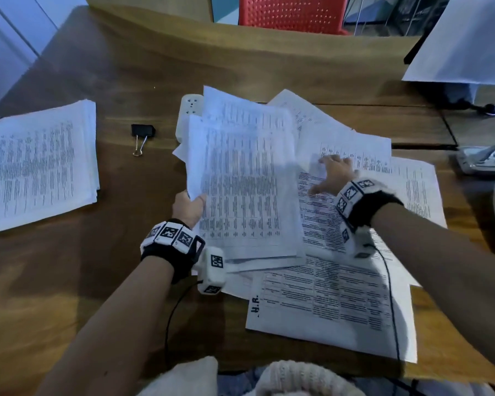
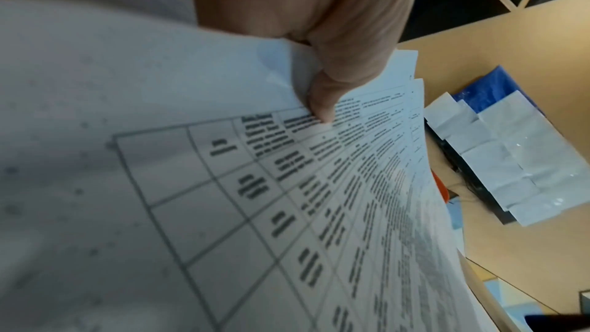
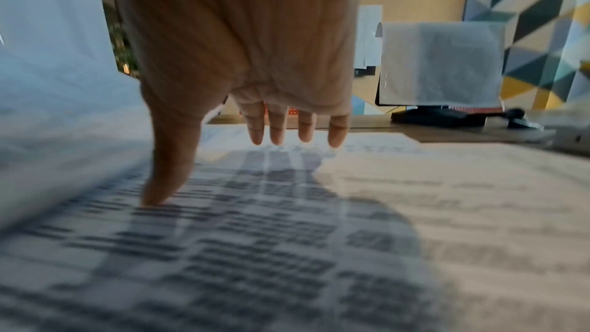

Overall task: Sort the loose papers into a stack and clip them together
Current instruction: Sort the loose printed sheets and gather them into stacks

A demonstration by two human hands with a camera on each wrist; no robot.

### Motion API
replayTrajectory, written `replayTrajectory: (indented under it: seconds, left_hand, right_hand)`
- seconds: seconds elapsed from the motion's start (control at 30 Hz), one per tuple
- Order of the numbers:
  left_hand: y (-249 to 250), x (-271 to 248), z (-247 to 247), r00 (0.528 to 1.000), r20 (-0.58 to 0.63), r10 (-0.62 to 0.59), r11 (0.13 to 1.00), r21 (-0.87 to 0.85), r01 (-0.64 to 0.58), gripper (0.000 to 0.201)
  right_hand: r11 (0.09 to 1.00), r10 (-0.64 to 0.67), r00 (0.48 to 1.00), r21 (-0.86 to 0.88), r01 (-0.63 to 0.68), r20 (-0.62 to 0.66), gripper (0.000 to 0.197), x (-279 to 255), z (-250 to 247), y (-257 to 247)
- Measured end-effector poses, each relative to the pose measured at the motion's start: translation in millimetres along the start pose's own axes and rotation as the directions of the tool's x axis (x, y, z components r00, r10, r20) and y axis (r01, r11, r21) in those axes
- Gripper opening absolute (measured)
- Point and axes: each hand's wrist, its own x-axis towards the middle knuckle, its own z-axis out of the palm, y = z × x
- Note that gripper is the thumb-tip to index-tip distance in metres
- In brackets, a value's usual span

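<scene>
My left hand (image 1: 189, 205) pinches the left edge of a bundle of printed sheets (image 1: 240, 178) and holds it raised over the table; in the left wrist view the thumb (image 2: 322, 107) presses on the top sheet (image 2: 223, 198). My right hand (image 1: 330, 174) lies flat, fingers (image 3: 277, 130) straight and spread, on the loose papers (image 1: 340, 298) scattered across the middle and right of the table. A black binder clip (image 1: 142, 132) lies on the wood left of the bundle. A neat paper stack (image 1: 37, 164) sits at the far left.
A white power strip (image 1: 189, 108) sits partly under the raised sheets. A paper-covered monitor (image 1: 466, 41) stands at the back right, with cables and a white device (image 1: 480, 161) at the right edge. A red chair (image 1: 293, 12) stands behind the wooden table (image 1: 69, 267).
</scene>
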Motion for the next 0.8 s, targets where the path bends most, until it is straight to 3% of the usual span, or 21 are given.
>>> replayTrajectory:
  seconds: [0.07, 0.13, 0.23, 0.33, 0.4, 0.5, 0.6, 0.63, 0.7, 0.8]
  left_hand:
    - [-2, 6, -7, 1.0, -0.014, -0.011, 1.0, 0.015, 0.011, 0.02]
    - [-4, 11, -11, 1.0, -0.02, -0.015, 1.0, 0.013, 0.015, 0.026]
    - [-3, 12, -12, 0.997, -0.038, -0.067, 0.997, -0.025, 0.066, 0.028]
    - [1, 9, -11, 0.993, -0.033, -0.11, 0.988, -0.115, 0.106, 0.012]
    - [7, 4, -13, 0.991, -0.015, -0.129, 0.982, -0.14, 0.126, 0.025]
    - [11, 3, -15, 0.994, -0.002, -0.109, 0.981, -0.161, 0.107, 0.005]
    - [13, 4, -13, 0.991, 0.086, -0.101, 0.975, -0.188, 0.116, 0.025]
    - [15, 2, -9, 0.987, 0.127, -0.098, 0.982, -0.146, 0.116, 0.025]
    - [19, 0, 3, 0.976, 0.188, -0.11, 0.992, -0.04, 0.119, 0.029]
    - [21, -4, 20, 0.97, 0.214, -0.116, 0.993, 0.059, 0.105, 0.059]
  right_hand:
    - [0.994, 0.031, 0.999, -0.105, -0.029, 0.02, 0.102, 8, -7, 13]
    - [0.988, 0.054, 0.998, -0.147, -0.048, 0.037, 0.107, 12, -7, 22]
    - [0.983, 0.065, 0.997, -0.177, -0.056, 0.043, 0.094, 10, -6, 25]
    - [0.97, 0.039, 0.996, -0.243, -0.019, 0.078, 0.071, 7, -8, 25]
    - [0.992, 0.014, 0.996, -0.123, -0.004, 0.085, 0.044, 5, -7, 26]
    - [0.988, 0.049, 0.998, 0.147, -0.055, 0.046, 0.043, 1, -4, 33]
    - [0.939, 0.094, 0.996, 0.333, -0.086, -0.01, 0.016, -10, -1, 33]
    - [0.937, 0.124, 0.992, 0.33, -0.112, -0.014, 0.02, -17, 0, 29]
    - [0.971, 0.119, 0.992, 0.214, -0.108, -0.039, 0.017, -23, 12, 23]
    - [0.996, 0.071, 0.997, 0.055, -0.069, -0.043, 0.023, -34, 37, 13]
